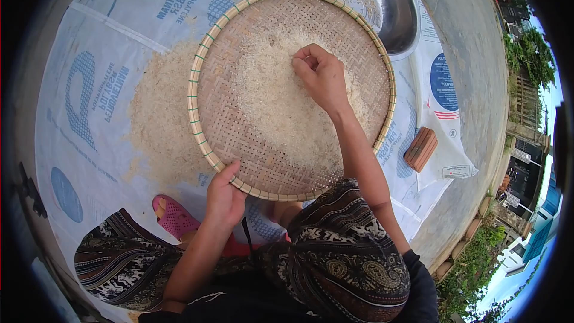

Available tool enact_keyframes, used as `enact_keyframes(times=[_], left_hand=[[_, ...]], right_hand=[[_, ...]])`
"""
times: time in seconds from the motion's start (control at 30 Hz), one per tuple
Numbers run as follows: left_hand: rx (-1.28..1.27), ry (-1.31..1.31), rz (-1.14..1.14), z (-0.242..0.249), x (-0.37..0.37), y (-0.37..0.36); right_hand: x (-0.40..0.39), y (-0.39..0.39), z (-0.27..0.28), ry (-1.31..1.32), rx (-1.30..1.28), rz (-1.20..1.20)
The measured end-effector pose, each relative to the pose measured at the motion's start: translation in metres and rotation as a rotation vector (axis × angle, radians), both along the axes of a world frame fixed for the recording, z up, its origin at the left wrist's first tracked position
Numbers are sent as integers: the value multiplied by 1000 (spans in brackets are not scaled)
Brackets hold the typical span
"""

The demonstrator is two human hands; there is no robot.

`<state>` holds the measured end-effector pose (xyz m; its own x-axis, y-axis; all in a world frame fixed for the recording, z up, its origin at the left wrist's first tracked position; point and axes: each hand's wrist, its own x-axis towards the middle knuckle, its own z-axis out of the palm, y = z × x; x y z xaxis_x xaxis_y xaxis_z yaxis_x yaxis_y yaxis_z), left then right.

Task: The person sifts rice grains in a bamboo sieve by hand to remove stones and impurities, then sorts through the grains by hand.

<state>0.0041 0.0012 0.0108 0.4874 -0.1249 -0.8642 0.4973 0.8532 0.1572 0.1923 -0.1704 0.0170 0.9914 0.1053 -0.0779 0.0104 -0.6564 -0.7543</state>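
A round woven bamboo winnowing basket (218, 98), its rim bound with green ties, is tilted across my lap. Pale rice grains (272, 93) are spread over its middle and right side. My left hand (225, 194) grips the rim at the lower left, thumb on top. Above the grains, my right hand (323, 75) is closed in a pinch, thumb against the curled fingers. Whatever may be between those fingertips is too small or hidden to make out.
Pale husks (164, 107) lie heaped on the printed plastic sheet (84, 161) to the left. A steel basin (397, 24) with some golden grain stands at the top right. Bricks (421, 149) weigh down the sheet at the right. A pink sandal (175, 218) is on my foot.
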Motion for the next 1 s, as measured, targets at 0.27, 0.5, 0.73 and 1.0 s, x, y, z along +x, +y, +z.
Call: enact_keyframes(times=[0.27, 0.5, 0.73, 1.0], left_hand=[[15, 18, -6, 1, 1, -1], [-9, 7, -1, 0, 0, 2], [12, -31, -33, -1, -1, 1], [27, -23, -40, -3, 0, 1]], right_hand=[[-5, -22, 8, 610, 1017, -137], [-6, -28, 16, 660, 1336, -265], [73, -95, 42, 330, 1554, -401], [92, -178, 1, 90, 1019, -701]])
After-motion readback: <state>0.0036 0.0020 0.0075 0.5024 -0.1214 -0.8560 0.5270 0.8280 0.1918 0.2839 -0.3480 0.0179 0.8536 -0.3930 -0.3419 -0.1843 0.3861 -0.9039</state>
